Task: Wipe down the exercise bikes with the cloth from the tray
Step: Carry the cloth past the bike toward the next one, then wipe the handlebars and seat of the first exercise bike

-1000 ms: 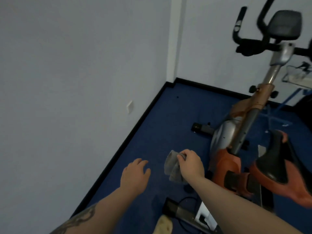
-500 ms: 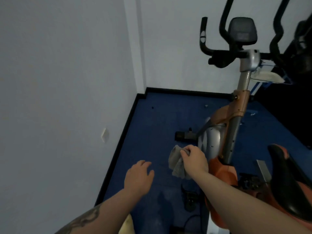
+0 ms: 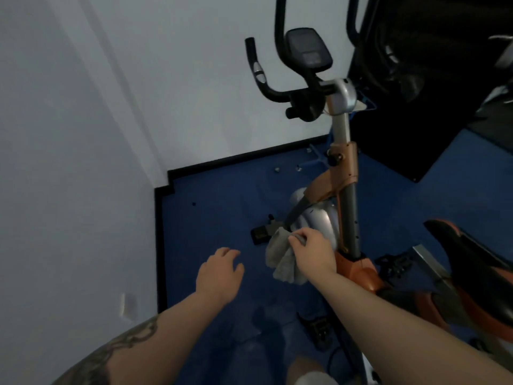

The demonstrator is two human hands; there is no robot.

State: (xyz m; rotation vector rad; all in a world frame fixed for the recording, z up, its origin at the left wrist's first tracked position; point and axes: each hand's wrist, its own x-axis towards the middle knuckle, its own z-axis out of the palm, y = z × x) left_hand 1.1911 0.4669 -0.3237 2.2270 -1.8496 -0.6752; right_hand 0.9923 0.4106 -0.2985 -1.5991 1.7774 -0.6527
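right hand (image 3: 312, 252): fingers curled round the grey cloth (image 3: 281, 258), bunched, hanging below the grip
cloth position: just in front of the exercise bike (image 3: 342, 195), near its silver flywheel cover (image 3: 319, 218); contact with bike unclear
left hand (image 3: 219, 273): palm down, fingers relaxed, holds nothing, left of the bike over the blue floor (image 3: 222, 207)
bike: upright, black handlebars (image 3: 266, 87) and console (image 3: 309, 50) on top, saddle (image 3: 466, 251) at its right
wall (image 3: 69, 162): left of the bike

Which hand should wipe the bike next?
Probably the right hand. It already grips the cloth and sits beside the exercise bike frame. The left hand holds nothing and is farther from the bike.
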